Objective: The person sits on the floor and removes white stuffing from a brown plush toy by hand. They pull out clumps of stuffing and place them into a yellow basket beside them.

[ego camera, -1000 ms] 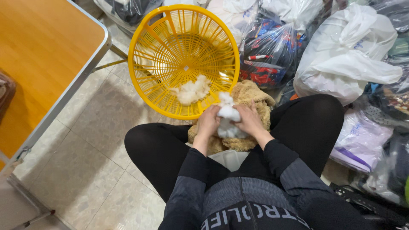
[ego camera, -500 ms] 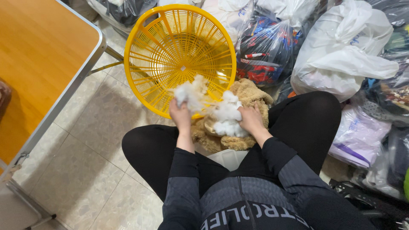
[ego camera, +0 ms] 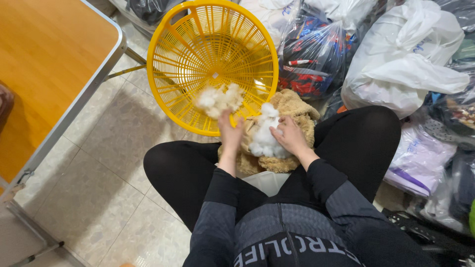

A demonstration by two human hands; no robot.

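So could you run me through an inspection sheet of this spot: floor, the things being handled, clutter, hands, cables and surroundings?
Surface: pale tiled floor; the person sits on it.
Job's things: tan plush toy between the legs, white stuffing bulging from it; loose stuffing clump in the tilted yellow basket.
Clutter: plastic bags packed with goods, heaped on the right.
Hands: left hand at the basket's rim by the loose clump; right hand on the toy beside the stuffing. Whether the fingers grip anything cannot be told.
Cables: nothing seen.
Surroundings: folding table with an orange top, on the left.
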